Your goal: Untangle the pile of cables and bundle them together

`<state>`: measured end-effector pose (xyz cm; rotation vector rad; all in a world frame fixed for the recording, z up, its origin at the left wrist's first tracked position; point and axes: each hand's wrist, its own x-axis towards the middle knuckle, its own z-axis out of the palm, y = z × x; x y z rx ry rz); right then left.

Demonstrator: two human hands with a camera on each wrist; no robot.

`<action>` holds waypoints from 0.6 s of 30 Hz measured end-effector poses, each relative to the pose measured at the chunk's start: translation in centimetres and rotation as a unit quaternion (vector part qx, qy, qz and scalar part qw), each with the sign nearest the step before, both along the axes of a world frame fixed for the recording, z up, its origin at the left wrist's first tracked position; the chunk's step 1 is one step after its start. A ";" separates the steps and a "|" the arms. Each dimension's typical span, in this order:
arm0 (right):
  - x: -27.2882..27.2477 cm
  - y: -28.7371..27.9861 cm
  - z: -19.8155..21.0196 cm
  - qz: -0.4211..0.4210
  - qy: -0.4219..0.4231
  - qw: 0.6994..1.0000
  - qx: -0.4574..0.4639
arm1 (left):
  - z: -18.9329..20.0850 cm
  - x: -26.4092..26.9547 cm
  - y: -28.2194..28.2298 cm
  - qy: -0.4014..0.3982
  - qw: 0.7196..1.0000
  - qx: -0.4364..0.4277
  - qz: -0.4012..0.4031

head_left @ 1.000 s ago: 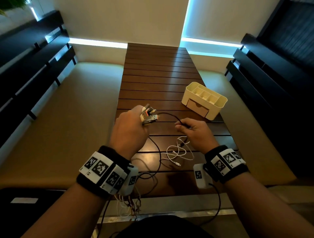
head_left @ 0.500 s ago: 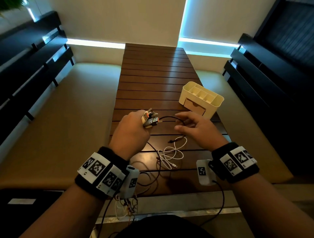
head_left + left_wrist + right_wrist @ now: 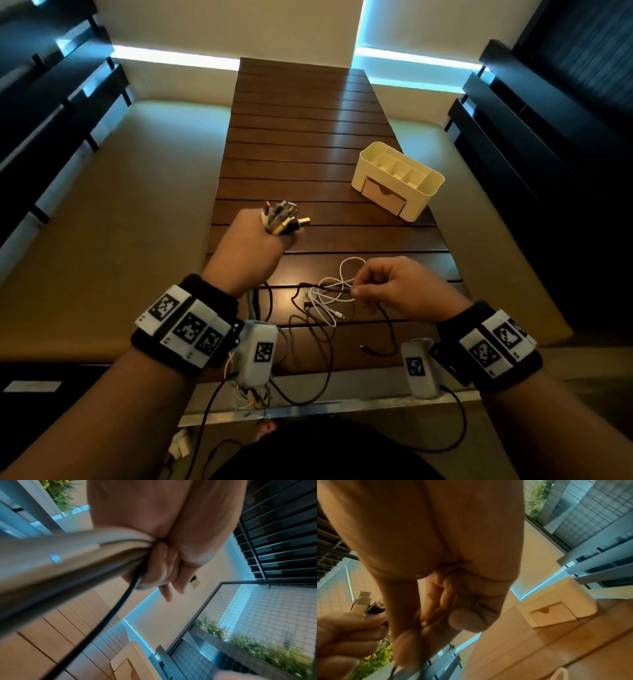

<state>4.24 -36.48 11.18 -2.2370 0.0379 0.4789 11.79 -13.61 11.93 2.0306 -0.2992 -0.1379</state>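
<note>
Open: far bench (image 3: 301,102) slats bare beyond the hands.
Obstacles: cream organizer (image 3: 399,180) at right; loose cables (image 3: 329,301) between the wrists.

A cream organizer (image 3: 399,181) with a small drawer sits near the right edge of the slatted wooden table (image 3: 301,113).

The tabletop (image 3: 308,113) is dark brown, in slatted planks. The organiser box (image 3: 419,202) is cream, its drawer front a shade more tan. One loose cable (image 3: 329,308) is white; another cable (image 3: 383,315) is black. The wristbands (image 3: 185,325) are black with white tiles bearing black-and-white square codes. The bundle of plugs (image 3: 281,219) shows white, black and orange.
</note>
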 end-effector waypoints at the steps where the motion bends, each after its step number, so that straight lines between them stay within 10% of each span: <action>1: -0.3 -0.2 -0.4 0.028 0.035 0.998 -0.041 | -0.1 0.2 0.2 0.000 1.000 -0.006 0.012; 5: -0.9 -0.4 -1.0 0.132 0.144 0.965 -0.177 | -0.6 1.0 0.3 -0.007 1.000 -0.006 0.017; 13: 1.3 0.2 -2.4 0.008 0.004 0.999 -0.034 | -0.6 0.2 -1.5 0.110 0.983 -0.145 -0.001; 18: 2.5 1.2 -5.8 0.022 0.047 0.993 -0.108 | 0.1 0.4 -1.4 0.103 0.980 -0.172 0.002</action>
